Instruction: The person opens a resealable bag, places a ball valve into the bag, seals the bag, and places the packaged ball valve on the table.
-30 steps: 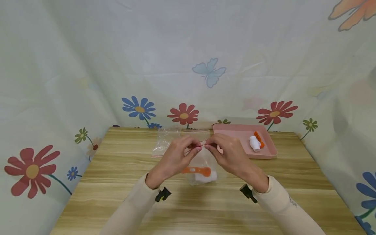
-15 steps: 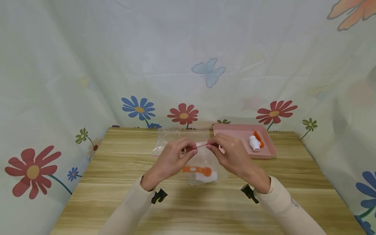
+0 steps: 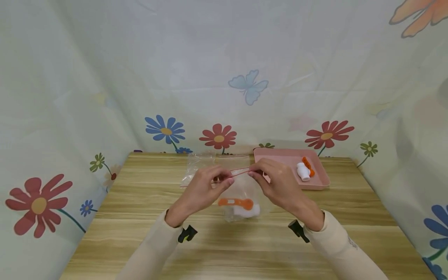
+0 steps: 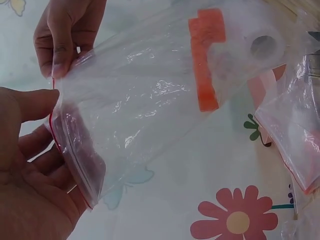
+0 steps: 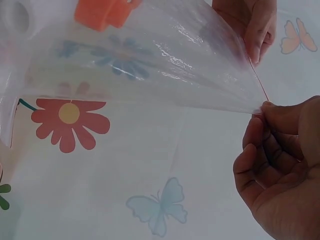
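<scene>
Bag (image 3: 241, 188): clear, hanging btwn both hands in front of person; can't tell if its bottom is touching the table (image 3: 140, 198)
Red mouth edge (image 3: 240, 174): showing as two lines btwn the hands, running slightly apart
L hand (image 3: 206, 184): pinching one side of the mouth, thumb closing against fingers w/ film caught btwn
R hand (image 3: 280, 184): pinching the opp side, thumb & fingertip meeting tight on film
Inside bag: orange pc (image 3: 242, 203) lying partly over white pc (image 3: 247, 212), both sitting low; white one showing a round hole in L wrist view
Tray (image 3: 276, 158): pink, sitting at far side, R of hands, holding 2nd white pc (image 3: 303, 172) just beside 2nd orange pc (image 3: 308, 166)
Other bag (image 3: 196, 165): clear w/ red line, lying on table beyond L hand
Backdrop (image 3: 196, 58): hanging behind, flowers & butterfly showing
</scene>
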Motion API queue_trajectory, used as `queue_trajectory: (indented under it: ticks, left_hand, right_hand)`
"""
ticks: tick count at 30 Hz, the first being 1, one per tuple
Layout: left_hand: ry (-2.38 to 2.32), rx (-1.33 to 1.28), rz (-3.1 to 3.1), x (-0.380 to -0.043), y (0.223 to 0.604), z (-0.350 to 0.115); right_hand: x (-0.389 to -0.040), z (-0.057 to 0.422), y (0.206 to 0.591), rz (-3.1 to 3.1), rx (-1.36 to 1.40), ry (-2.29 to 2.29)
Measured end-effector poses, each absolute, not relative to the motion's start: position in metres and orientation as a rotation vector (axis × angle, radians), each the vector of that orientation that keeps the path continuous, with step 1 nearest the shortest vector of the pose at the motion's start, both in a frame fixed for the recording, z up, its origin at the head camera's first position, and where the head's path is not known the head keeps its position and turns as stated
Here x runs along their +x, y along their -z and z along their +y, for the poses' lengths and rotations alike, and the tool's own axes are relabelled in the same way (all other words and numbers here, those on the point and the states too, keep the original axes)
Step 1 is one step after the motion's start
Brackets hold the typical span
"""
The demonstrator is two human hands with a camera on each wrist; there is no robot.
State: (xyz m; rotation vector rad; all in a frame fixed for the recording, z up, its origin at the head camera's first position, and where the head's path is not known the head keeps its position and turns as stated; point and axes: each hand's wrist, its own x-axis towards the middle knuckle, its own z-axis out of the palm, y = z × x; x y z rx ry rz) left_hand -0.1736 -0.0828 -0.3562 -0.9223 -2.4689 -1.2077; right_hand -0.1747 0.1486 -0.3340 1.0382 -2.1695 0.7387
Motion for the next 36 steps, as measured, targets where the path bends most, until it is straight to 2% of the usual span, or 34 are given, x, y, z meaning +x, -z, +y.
queue_trajectory:
  ticks: [14,36]
  left_hand:
    - [1.202,-0.966,-2.425,-0.176,0.362,-0.086]
    - [1.308,-0.853,-2.501,-0.177,0.373,-0.115]
  right_hand:
    - [-0.175,0.150,0.336,-2.163,1.038,-0.729]
    - [-0.177,0.161,0.331,-2.119,1.061,-0.790]
